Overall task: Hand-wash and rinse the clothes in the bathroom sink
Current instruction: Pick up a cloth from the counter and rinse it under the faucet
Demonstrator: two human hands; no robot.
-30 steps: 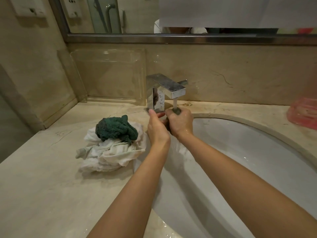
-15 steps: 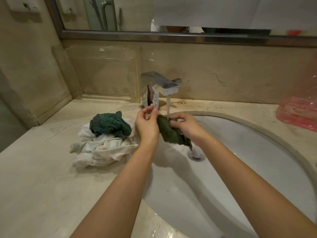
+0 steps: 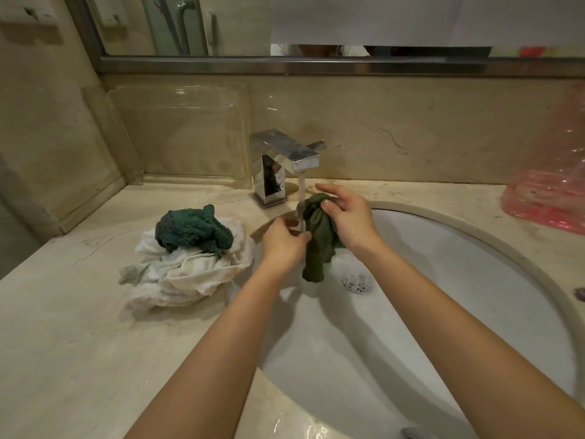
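The dark green garment (image 3: 318,239) hangs over the sink (image 3: 474,280), just beside the stream of water (image 3: 301,201) falling from the faucet (image 3: 285,156). Its long axis runs nearly straight down, bunched at the top and trailing toward the drain (image 3: 357,282). The right hand (image 3: 345,213) grips the bunched top, thumb pressed into the cloth and fingers curled round it, so the garment's weight hangs below that hand. The left hand (image 3: 285,242) sits lower and to the left, its fingertips seemingly pinching the cloth's left edge at mid-length, though the contact is partly hidden. The stream runs between the two hands, touching the garment's left side. The next rub or squeeze likely turns on the left hand working down along that vertical length. On the worktop (image 3: 79,327) to the left lies a pile of white clothes (image 3: 186,277) topped by a teal garment (image 3: 193,228), well apart from the hands
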